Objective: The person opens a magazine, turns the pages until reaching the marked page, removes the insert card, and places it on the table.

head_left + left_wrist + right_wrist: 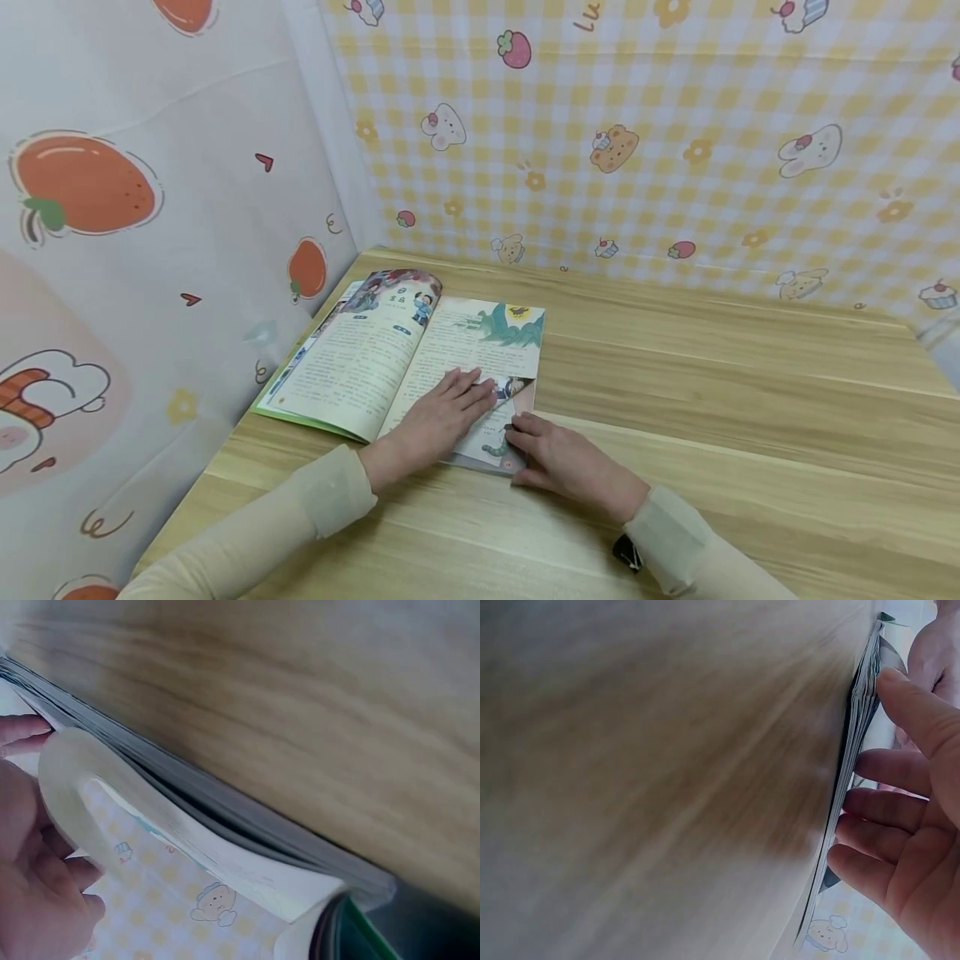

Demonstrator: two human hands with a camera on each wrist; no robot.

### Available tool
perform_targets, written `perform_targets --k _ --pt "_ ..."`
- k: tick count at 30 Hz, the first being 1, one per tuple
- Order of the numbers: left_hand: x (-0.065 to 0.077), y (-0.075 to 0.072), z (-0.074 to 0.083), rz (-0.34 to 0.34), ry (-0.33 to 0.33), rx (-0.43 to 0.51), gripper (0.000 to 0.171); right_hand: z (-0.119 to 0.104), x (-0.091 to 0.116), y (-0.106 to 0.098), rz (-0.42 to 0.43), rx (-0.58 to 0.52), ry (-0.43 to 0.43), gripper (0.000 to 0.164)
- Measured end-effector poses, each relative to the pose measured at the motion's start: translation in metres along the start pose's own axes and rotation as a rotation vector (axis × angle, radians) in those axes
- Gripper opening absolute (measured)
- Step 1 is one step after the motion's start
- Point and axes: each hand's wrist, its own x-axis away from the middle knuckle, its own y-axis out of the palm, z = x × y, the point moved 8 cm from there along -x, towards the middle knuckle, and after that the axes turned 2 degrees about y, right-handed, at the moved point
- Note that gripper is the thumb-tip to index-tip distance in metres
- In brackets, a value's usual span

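An open magazine (341, 367) lies on the wooden table, with print and coloured drawings on its pages. Its right-hand page is lifted and folded over at the lower right, and a curled stretch of paper (64, 780) shows in the left wrist view. My left hand (442, 417) rests on that page, fingers spread toward the fold. At the lower right corner, my right hand (566, 462) touches the page edges. In the right wrist view its fingers (885, 810) lie loosely along the edge, with the thumb at the corner.
A small black object (627, 552), its kind unclear, lies beside the right sleeve. The wooden table (750, 392) extends to the right. Behind it hangs a yellow checked cloth (637, 108), and a white printed cloth (217, 167) hangs at the left.
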Motion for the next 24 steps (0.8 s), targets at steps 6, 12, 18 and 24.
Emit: perform_targets --k 6,12,18,24 --pt "0.006 0.002 -0.014 0.006 -0.054 0.092 0.054 0.001 0.000 0.000 -0.011 0.003 0.006 0.052" --pt "0.013 -0.005 -0.036 0.064 -0.114 0.036 0.077 0.001 0.001 -0.002 0.001 0.003 0.000 0.052" --pt "0.021 0.010 -0.052 -0.130 -0.196 0.132 0.068 0.002 0.001 -0.001 -0.001 -0.019 0.010 0.052" --pt "0.033 0.014 -0.069 -0.130 -0.322 0.243 0.060 0.002 0.000 0.000 -0.005 -0.026 0.012 0.051"
